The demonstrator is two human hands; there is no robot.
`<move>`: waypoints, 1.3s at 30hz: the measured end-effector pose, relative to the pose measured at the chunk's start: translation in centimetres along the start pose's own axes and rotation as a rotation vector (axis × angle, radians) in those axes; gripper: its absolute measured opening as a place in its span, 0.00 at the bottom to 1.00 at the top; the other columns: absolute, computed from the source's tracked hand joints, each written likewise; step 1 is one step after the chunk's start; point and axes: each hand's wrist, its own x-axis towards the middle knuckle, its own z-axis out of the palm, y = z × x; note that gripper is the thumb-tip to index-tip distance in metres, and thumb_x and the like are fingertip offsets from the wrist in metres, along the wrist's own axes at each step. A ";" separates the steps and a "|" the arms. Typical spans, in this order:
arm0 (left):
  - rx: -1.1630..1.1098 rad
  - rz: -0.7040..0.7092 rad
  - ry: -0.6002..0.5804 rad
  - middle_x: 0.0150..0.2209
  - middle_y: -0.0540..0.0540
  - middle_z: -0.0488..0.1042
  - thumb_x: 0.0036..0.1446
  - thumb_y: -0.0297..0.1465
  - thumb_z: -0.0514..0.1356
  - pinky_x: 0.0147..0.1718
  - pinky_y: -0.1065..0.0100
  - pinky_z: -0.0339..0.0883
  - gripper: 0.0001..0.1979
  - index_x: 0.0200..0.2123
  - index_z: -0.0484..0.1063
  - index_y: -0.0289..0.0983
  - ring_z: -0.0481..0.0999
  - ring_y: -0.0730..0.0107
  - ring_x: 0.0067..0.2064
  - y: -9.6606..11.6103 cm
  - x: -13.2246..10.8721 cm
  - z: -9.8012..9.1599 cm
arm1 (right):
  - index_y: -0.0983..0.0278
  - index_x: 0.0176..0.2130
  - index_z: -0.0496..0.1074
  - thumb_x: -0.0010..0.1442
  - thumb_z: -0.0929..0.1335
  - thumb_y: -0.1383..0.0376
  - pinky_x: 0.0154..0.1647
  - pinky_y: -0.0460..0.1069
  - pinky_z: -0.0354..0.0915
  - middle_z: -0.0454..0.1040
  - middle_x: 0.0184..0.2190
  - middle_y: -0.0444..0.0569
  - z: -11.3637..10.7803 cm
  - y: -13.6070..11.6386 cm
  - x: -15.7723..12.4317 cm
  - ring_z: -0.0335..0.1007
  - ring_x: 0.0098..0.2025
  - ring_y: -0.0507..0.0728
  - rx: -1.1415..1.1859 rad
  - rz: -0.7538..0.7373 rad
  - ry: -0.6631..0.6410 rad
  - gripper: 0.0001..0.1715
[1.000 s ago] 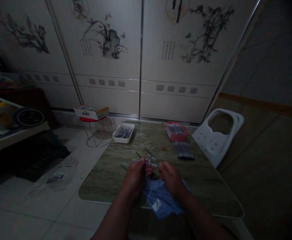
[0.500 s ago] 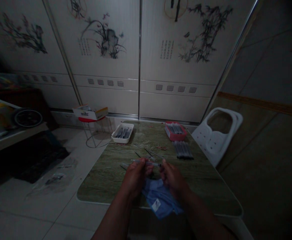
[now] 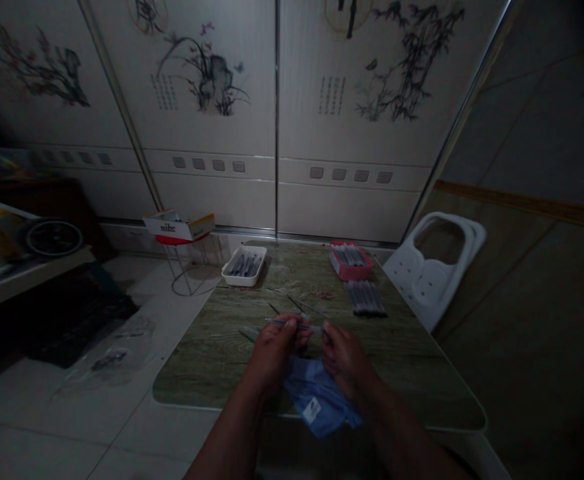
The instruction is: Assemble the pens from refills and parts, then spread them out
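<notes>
Over the near middle of a low wood-grain table [image 3: 402, 360], my left hand [image 3: 275, 350] and my right hand [image 3: 345, 357] both pinch one thin pen [image 3: 299, 325] held crosswise between them. My left fingers are closed on its left end, my right fingers on its right end. A crumpled blue cloth [image 3: 317, 393] lies under my wrists at the table's front edge. A few loose pen parts [image 3: 297, 307] lie just beyond my hands.
A white tray of pens [image 3: 245, 265] sits far left on the table, a red tray of pens [image 3: 351, 260] far right, with a row of pens [image 3: 366, 297] beside it. A white plastic chair [image 3: 435, 267] leans at the right. A stool with a box [image 3: 179, 227] stands left.
Both hands have moved slightly closer together on the pen, and the view has drifted up a little. Nothing else on the table has moved.
</notes>
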 end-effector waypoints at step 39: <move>1.901 0.365 0.336 0.61 0.40 0.73 0.64 0.32 0.56 0.62 0.42 0.50 0.16 0.50 0.81 0.44 0.59 0.41 0.67 -3.1 5.8 -0.7 | 0.59 0.33 0.72 0.55 0.75 0.54 0.19 0.45 0.51 0.70 0.23 0.38 -10.2 -1.2 5.5 0.57 0.19 0.48 0.167 -0.168 0.212 0.14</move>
